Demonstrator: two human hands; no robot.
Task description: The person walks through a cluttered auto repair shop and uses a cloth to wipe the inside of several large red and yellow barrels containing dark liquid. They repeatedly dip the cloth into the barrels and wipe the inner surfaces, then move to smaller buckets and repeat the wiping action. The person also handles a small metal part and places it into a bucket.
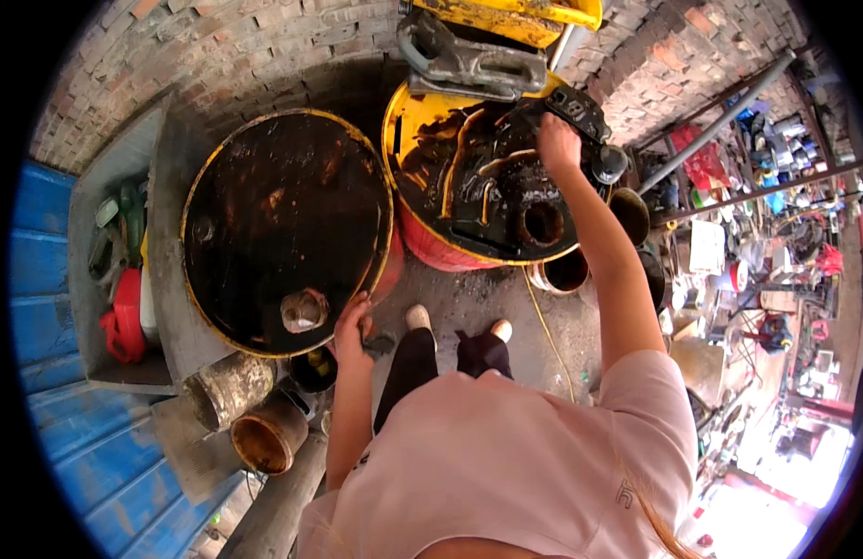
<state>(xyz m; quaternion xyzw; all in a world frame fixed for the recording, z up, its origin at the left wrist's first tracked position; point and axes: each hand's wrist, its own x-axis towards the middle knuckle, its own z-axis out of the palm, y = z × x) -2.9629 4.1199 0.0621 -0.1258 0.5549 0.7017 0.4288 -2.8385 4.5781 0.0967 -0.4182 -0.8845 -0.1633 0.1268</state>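
Observation:
My left hand [351, 328] is at the near right rim of an oil-blackened steel drum [263, 209], its fingers against the edge; whether they grip it is unclear. A small, grimy clear cup or jar [304, 310] sits on that drum's lid close by. My right hand [560, 145] reaches over a second drum [421, 115], red-sided with a yellow top smeared in black oil. Its curled fingertips are hidden and lie beside a dark metal part [578, 112]. Anything held there cannot be made out. A dark round ring-like part [541, 223] rests on the oily top.
A grey metal casting [473, 66] lies at the second drum's back edge, below a yellow container [515, 17]. A dark-filled bucket [565, 271] stands beside the drum. Dirty cans [267, 437] and a grey bin [162, 230] with bottles are left. Cluttered shelving [766, 161] lines the right.

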